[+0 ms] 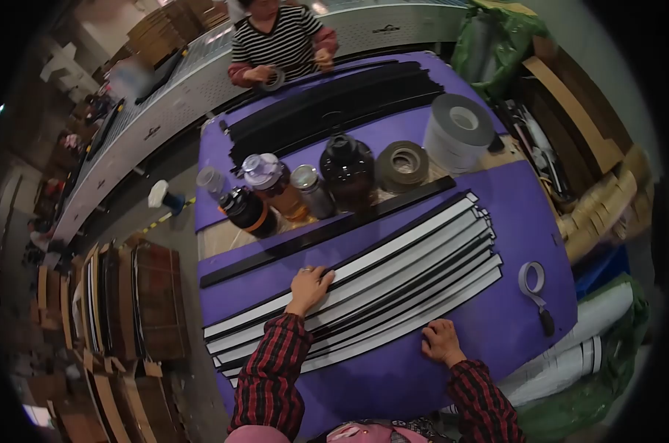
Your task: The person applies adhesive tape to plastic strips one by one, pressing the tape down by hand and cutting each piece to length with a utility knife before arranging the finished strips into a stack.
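Note:
A fanned stack of long white-and-black strips (408, 255) lies slantwise across the purple table top (364, 399). My left hand (310, 289) rests on the upper strips left of their middle, fingers apart. Beside the lower edge of the stack is my right hand (441, 342), its fingers curled in and their tips close to the nearest strip; whether they pinch anything is hidden. Behind the stack runs a single dark bar (327, 232). To the right, a roll of pale tape (530, 277) lies with its loose end running to a small dark piece (547, 322).
Bottles, including a dark jug (346, 173), stand beyond the bar with a brown tape roll (402, 167) and a large grey roll (458, 131). Across the table a person (283, 44) holds a tape roll near black strips (342, 103). Cartons (157, 303) stand left.

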`<act>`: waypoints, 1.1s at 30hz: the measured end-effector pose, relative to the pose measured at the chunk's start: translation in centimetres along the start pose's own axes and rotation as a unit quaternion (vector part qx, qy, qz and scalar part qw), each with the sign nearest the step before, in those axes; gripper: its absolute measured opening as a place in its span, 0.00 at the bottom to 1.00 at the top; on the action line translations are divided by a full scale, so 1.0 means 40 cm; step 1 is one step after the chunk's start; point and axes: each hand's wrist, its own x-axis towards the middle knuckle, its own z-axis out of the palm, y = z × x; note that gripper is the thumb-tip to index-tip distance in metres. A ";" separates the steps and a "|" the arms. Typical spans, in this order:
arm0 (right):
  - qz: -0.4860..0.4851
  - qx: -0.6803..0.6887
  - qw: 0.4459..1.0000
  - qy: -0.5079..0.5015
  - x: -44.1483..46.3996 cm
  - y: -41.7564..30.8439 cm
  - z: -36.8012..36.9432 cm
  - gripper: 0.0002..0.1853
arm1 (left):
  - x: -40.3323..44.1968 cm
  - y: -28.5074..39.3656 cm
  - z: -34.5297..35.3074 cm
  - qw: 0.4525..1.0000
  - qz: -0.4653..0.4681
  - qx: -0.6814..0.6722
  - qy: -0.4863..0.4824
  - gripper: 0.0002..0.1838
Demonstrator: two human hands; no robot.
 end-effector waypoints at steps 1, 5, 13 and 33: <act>0.009 -0.004 1.000 0.003 0.001 0.002 0.000 0.14 | 0.026 -0.039 0.016 0.998 -0.001 -0.012 -0.057 0.19; 0.011 -0.004 1.000 -0.018 -0.002 -0.001 0.008 0.14 | 0.165 -0.048 -0.003 0.991 0.025 0.001 0.131 0.16; 0.021 0.003 1.000 0.003 -0.005 0.000 -0.001 0.14 | 0.206 -0.079 0.117 0.952 0.189 0.165 0.173 0.14; 0.464 0.262 0.794 0.292 -0.019 -0.131 0.101 0.30 | -0.050 0.079 -0.025 0.937 -0.117 -0.091 -0.316 0.37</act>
